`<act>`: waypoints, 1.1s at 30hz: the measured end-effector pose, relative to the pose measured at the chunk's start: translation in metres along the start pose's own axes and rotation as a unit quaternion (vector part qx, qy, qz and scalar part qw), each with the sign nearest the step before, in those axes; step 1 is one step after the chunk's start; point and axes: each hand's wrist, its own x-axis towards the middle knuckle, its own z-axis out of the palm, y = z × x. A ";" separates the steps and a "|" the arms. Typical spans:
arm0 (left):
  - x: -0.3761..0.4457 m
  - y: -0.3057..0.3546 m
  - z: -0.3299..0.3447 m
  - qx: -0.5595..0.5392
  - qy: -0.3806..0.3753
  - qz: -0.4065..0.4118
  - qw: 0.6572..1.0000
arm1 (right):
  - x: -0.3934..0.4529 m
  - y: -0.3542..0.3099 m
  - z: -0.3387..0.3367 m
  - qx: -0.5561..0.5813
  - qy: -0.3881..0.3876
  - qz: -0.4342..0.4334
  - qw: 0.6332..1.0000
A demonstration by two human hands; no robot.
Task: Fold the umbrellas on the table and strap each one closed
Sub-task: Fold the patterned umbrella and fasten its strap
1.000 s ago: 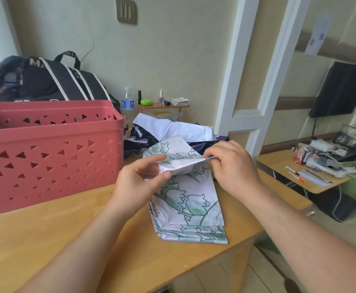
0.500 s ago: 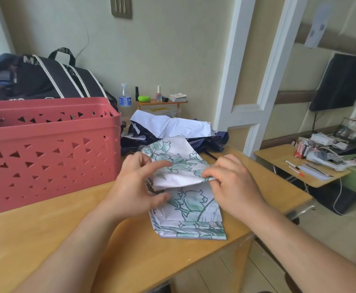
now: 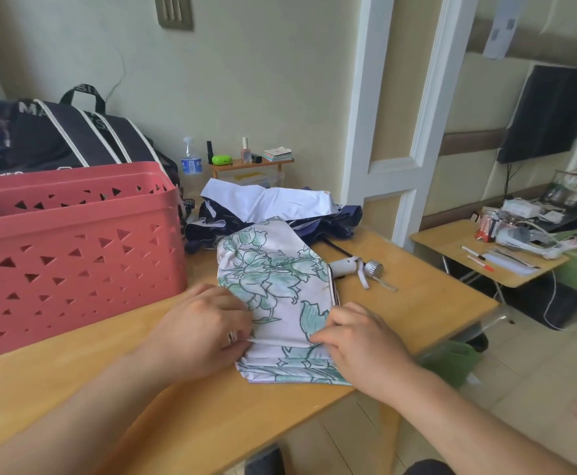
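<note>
— Starting with containers: what sits on the wooden counter [image 3: 414, 296]?

— One pink plastic basket with triangular holes [image 3: 74, 248] stands at the left. Its inside is hardly visible from this angle, so I cannot tell what it holds. Behind it rests a black duffel bag with white straps [image 3: 71, 138].

— And the hands?

— Both lie on the white folding umbrella with green flower print [image 3: 277, 286], which is flat on the counter just right of the basket. The left hand [image 3: 201, 330] has its fingers curled, pinching the near-left edge of the folded fabric. The right hand [image 3: 359, 341] has curled fingers pinching the near-right edge. The umbrella's white handle with a silver end cap [image 3: 355, 267] pokes out to the right, a loose strap hanging from it.

— Any other umbrellas?

— A dark navy and white umbrella heap [image 3: 273, 210] lies crumpled at the far side of the counter, touching the floral one.

— The room?

— A pale green wall, a white door frame [image 3: 424, 132], a small wooden shelf with bottles [image 3: 253, 162] against the wall, and a second cluttered wooden desk [image 3: 485, 258] to the right.
</note>
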 end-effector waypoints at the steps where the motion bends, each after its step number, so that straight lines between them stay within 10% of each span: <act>1: -0.003 0.000 0.003 -0.008 0.006 -0.006 1.000 | 0.000 0.000 -0.002 0.002 -0.011 0.000 1.000; 21: -0.007 0.027 0.018 -0.133 0.253 -0.170 0.943 | 0.011 -0.001 -0.015 0.039 0.170 0.025 0.984; 33: -0.020 0.019 0.014 -0.209 0.163 -0.090 0.960 | 0.001 0.007 -0.021 0.007 0.132 0.026 0.991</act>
